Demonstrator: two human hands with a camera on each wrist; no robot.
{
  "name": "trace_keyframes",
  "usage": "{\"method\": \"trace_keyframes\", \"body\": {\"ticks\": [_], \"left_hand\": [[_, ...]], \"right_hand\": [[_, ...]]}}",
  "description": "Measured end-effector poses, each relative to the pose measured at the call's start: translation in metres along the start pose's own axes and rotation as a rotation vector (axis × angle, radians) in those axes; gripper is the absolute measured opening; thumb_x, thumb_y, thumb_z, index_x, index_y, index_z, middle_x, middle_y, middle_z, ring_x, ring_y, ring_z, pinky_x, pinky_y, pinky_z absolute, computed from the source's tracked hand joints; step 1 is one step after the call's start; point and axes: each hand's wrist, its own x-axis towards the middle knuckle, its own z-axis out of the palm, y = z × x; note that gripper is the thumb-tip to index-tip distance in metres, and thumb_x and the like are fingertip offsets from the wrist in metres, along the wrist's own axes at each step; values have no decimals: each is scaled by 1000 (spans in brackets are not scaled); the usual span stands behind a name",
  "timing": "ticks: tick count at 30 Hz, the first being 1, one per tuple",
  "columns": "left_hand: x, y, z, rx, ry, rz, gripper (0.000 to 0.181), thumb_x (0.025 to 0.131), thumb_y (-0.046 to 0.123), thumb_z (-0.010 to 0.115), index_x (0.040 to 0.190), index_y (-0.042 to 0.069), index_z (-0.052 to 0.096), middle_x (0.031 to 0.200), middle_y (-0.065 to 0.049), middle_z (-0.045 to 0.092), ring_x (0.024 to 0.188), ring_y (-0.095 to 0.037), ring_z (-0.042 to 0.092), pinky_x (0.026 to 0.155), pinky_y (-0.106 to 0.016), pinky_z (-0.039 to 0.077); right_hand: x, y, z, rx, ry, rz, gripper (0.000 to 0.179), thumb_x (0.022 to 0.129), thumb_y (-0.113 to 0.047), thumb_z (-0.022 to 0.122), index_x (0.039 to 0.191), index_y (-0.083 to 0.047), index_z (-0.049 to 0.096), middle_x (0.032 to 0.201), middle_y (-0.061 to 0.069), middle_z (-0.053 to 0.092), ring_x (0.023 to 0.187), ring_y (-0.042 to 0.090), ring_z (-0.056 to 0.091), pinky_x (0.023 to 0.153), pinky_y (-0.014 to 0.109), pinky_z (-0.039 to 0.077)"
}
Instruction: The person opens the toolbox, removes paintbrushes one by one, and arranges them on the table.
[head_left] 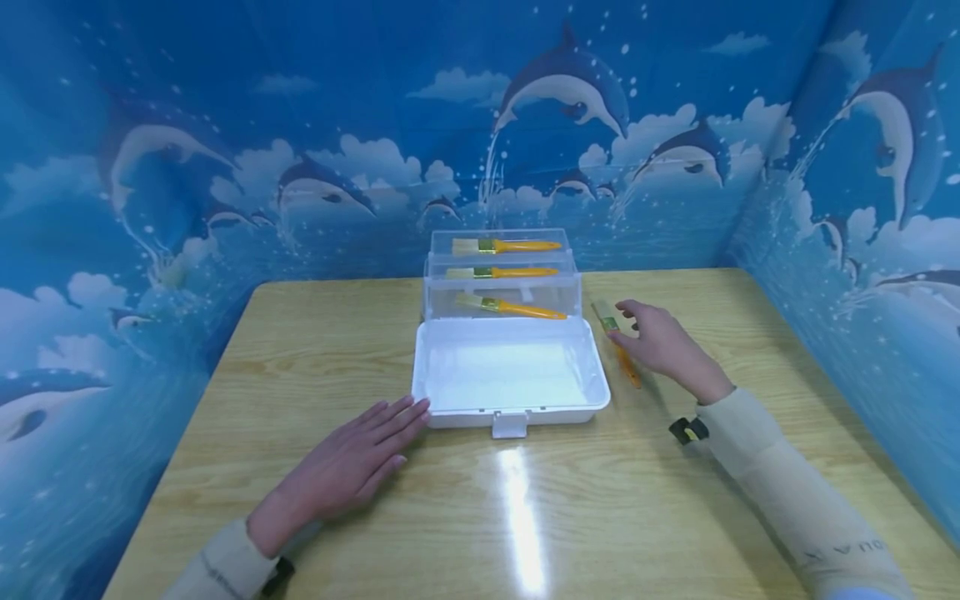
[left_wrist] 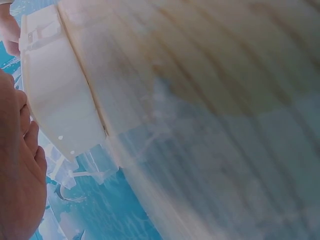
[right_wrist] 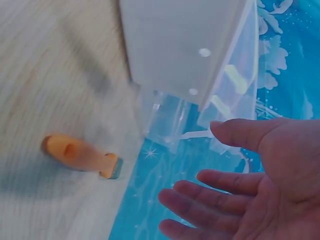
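Right of centre, a flat orange-handled paintbrush (head_left: 627, 365) is lying on the wooden desk (head_left: 330, 342) just beside the parted, empty fingers of the right hand (head_left: 660, 337); the left hand (head_left: 348, 458) is resting, fingers straight, at frame centre-left.

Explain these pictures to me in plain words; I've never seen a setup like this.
There is no machine here, just a person's bare left hand and right hand. The big picture was taken from the head, looking forward and down; the smaller two were taken from each wrist. On the wooden table sits an open white box. Behind its base are clear tiers carrying three brushes. A fourth brush lies on the table, right of the box. The left hand's fingers are at the box's near left corner. The right hand is by the fourth brush. Neither hand holds anything.
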Motion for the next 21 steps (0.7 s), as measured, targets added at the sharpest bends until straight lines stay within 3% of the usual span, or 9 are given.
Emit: {"method": "trace_keyframes", "body": {"ticks": [4,13,21], "left_hand": [[0,-1,1,12,19,12,57,109,30,43,161,13,29,169,0,25,153,-23,29,130,-29,3],[0,-3,3,16,35,28,57,109,29,44,161,11,30,168,-2,26,153,-24,31,130,-29,4],[-1,-2,2,16,26,21,57,108,30,45,161,12,30,168,-1,25,153,-23,29,131,-31,5]], "right_hand": [[-3,-6,-2,-5,7,-14,66,105,-31,56,155,6,33,153,31,42,132,51,50,104,64,49],[-11,-23,-6,-50,59,-98,81,106,-53,42,163,-4,10,168,25,14,153,47,18,122,67,21],[-11,-33,-3,-140,124,-169,79,105,-53,46,163,-6,17,167,26,17,152,48,20,123,68,19]]}}
